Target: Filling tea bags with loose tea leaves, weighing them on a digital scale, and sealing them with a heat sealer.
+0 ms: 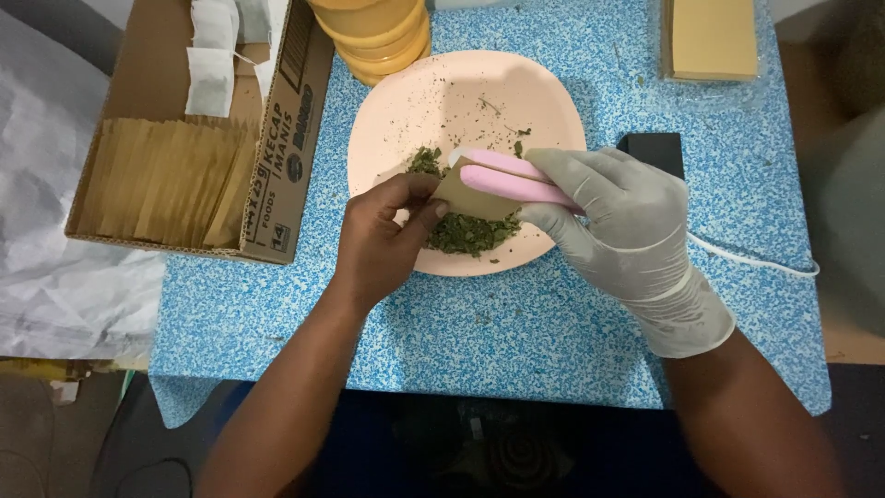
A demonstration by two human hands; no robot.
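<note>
My bare left hand (383, 235) pinches a small brown paper bag (472, 196) over a pale pink plate (433, 101). My right hand (627, 226), in a pale grey glove, grips pink tongs (512, 177) whose white tips rest at the bag's mouth. Beneath the bag, at the plate's near side, lies a pile of dried green leaves (466, 232). Crumbs of leaf are scattered across the plate.
A cardboard box (277, 157) at the left holds a row of brown bags and some white sachets. Yellow tubs (378, 32) stand behind the plate. A clear container of brown bags (712, 37), a black device (654, 149) with a white cable, and the blue speckled tabletop (516, 332) surround them.
</note>
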